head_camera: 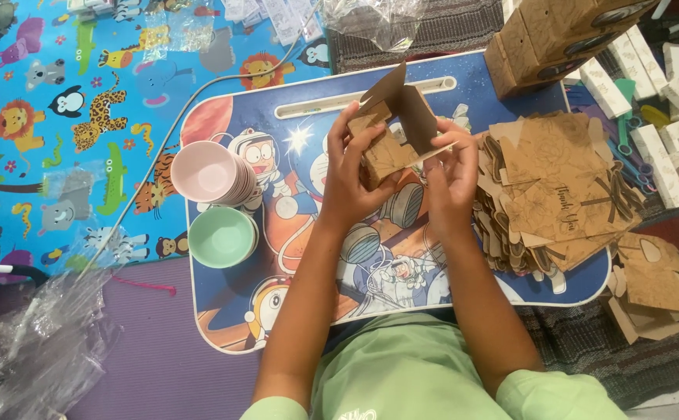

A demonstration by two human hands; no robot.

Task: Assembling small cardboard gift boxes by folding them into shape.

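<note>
Left hand: the left hand (352, 175) is gripping the left side of a half-folded brown cardboard box (392, 131), fingers curling over its front face; thumb is pressing near the top edge.
Right hand: the right hand (450, 177) is pinching the box's right edge, fingertips (453, 141) closing on a flap; both hands are touching the same piece.
Cardboard box: it is being held between the two hands, just above the tray, tilted, with one flap standing up and away from the person.
Under the hands: a blue lap tray (223, 311) with cartoon astronaut prints is lying beneath both wrists.
Left of the left hand: a stack of pink bowls (209, 173) is lying on its side on the tray; a mint green bowl (221, 236) is sitting just below it.
Right of the right hand: a pile of flat brown cardboard cut-outs (557, 187) is resting just beside the fingers; white blocks (670, 148) are lying farther out.
Beyond the hands: assembled brown boxes (557, 35) are sitting past the tray's far corner.
Far left: a colourful animal-print mat (52, 117) is spreading under crumpled clear plastic bags (40, 342).
</note>
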